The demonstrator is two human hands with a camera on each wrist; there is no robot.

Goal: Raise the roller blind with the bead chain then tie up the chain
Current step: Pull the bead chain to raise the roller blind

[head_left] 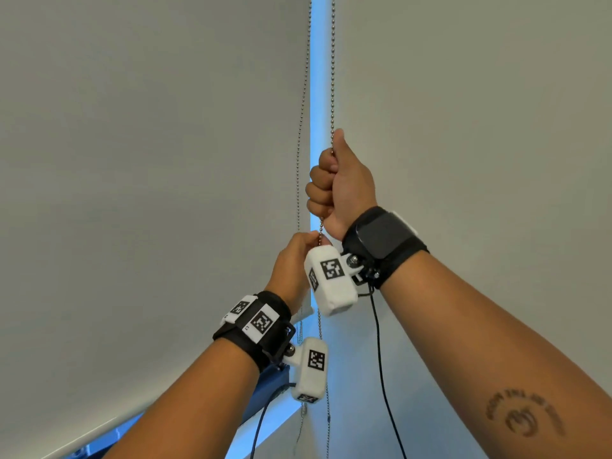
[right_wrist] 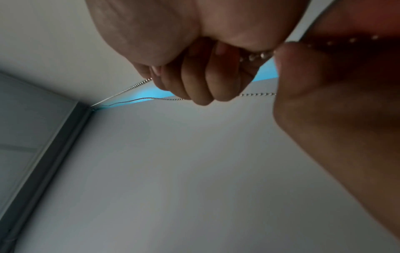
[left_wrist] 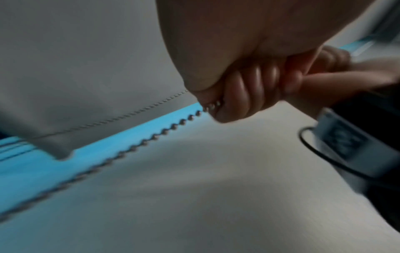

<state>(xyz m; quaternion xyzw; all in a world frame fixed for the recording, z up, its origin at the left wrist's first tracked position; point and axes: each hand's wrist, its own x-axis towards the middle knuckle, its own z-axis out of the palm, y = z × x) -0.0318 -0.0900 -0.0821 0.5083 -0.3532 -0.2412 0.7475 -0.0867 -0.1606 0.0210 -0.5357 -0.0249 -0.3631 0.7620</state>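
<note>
Two grey roller blinds hang side by side, the left blind [head_left: 149,160] and the right blind [head_left: 480,127], with a bright blue gap between them. A metal bead chain [head_left: 332,77] runs down the gap. My right hand [head_left: 337,183] grips the taut strand in a fist, thumb up. Just below it, my left hand [head_left: 293,260] grips the same strand. The second strand [head_left: 299,144] hangs slack to the left. The left wrist view has my left fingers [left_wrist: 249,89] curled on the beads [left_wrist: 164,131]. In the right wrist view my right fist [right_wrist: 194,82] closes on the beads [right_wrist: 255,56].
The left blind's bottom edge [head_left: 99,422] slants across the lower left, with blue window light below it. A dark frame [right_wrist: 54,154] runs along the blind's top in the right wrist view. Black cables [head_left: 381,376] hang from the wrist cameras beside the lower chain [head_left: 328,419].
</note>
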